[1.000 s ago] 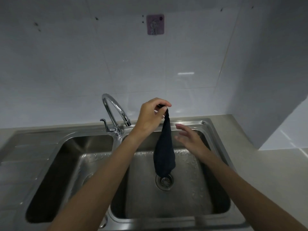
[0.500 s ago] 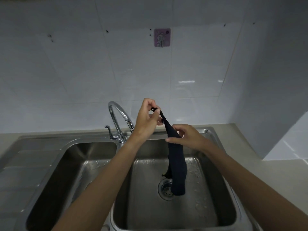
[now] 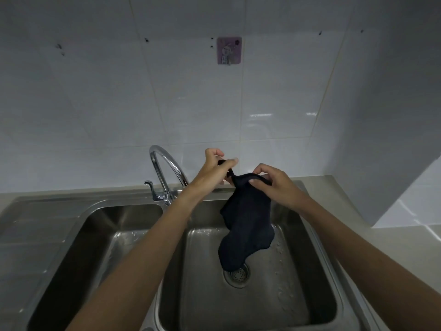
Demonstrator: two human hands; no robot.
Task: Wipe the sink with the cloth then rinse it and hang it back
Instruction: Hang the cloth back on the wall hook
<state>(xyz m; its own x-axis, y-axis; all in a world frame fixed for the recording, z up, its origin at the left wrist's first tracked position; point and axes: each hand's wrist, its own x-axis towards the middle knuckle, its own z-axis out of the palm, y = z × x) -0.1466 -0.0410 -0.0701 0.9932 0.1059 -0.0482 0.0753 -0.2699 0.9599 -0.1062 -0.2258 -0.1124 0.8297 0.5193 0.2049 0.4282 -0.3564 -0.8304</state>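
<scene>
A dark navy cloth (image 3: 247, 225) hangs over the right basin of the steel double sink (image 3: 317, 247), its lower end above the drain (image 3: 236, 274). My left hand (image 3: 214, 167) pinches the cloth's small hanging loop at the top. My right hand (image 3: 274, 182) grips the cloth's upper edge just to the right of that, spreading it. High on the white tiled wall is a purple adhesive hook (image 3: 229, 50), with nothing on it.
A chrome gooseneck tap (image 3: 164, 168) with a lever stands behind the divider between the basins, just left of my left wrist. The left basin (image 3: 95, 235) and a drainboard lie to the left. Grey counter runs to the right; a tiled wall corner juts out there.
My right hand went from open beside the cloth to gripping its top edge. The cloth changed from a narrow hanging strip to a wider spread shape, and the view tilted up.
</scene>
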